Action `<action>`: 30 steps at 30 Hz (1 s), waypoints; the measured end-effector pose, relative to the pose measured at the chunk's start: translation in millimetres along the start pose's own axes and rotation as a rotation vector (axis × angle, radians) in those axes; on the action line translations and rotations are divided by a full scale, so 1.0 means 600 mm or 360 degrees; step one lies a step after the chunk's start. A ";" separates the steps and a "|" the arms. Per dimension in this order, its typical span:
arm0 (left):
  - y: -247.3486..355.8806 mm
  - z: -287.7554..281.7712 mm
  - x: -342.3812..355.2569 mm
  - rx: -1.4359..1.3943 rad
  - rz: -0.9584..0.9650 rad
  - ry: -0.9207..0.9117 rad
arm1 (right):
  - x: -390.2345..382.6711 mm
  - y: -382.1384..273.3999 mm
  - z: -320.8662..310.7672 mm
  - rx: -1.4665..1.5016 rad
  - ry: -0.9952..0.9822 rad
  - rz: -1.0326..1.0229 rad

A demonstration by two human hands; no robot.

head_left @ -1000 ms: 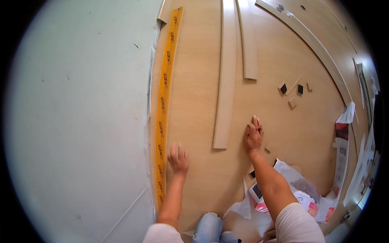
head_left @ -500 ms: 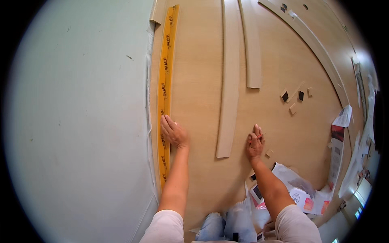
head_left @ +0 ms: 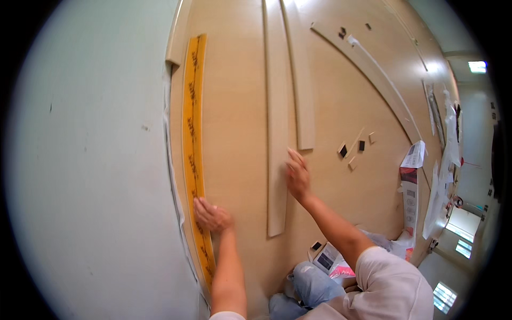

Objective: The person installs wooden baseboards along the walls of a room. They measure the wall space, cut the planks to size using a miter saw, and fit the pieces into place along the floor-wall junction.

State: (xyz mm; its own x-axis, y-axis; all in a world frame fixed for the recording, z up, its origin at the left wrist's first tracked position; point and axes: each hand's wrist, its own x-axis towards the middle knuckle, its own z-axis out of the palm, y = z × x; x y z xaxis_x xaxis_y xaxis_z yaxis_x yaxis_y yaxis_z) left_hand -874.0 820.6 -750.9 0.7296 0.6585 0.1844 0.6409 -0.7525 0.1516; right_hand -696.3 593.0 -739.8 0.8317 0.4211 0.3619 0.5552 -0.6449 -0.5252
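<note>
My left hand (head_left: 212, 214) rests flat on a long strip of yellow printed tape (head_left: 193, 133) that runs along the left edge of a large light wooden panel (head_left: 234, 122). My right hand (head_left: 297, 173) lies palm down, fingers spread, on the panel just right of a long narrow wooden slat (head_left: 276, 133), touching its edge. A shorter slat (head_left: 300, 80) lies beside it further right. Neither hand holds anything.
A pale floor (head_left: 90, 160) stretches to the left of the panel. A curved wooden strip (head_left: 373, 74) and several small dark and wooden blocks (head_left: 352, 149) lie to the right. Papers and plastic bags (head_left: 410, 176) are piled near my knees (head_left: 309, 277).
My left hand slid forward along the yellow tape. My right hand moved up beside the long slat. The view shifted forward over the panel.
</note>
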 end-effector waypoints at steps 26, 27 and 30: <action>0.039 -0.141 0.094 0.0876 0.0621 -0.0428 | 0.373 0.055 0.166 -0.0160 -0.0294 -0.0151; 0.032 -0.123 0.079 0.0794 0.0563 -0.0379 | 0.374 0.053 0.157 -0.0163 -0.0307 -0.0128; 0.043 -0.159 0.111 0.0588 0.0544 -0.0491 | 0.383 0.036 0.148 -0.0139 -0.0347 -0.0100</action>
State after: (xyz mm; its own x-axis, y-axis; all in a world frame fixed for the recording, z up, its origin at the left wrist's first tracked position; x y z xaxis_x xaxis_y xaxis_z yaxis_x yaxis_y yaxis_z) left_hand -831.5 844.3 -642.0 0.9095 0.3927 -0.1361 0.3576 -0.9063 -0.2251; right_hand -491.8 732.5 -736.4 0.7837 0.5838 0.2122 0.6107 -0.6618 -0.4349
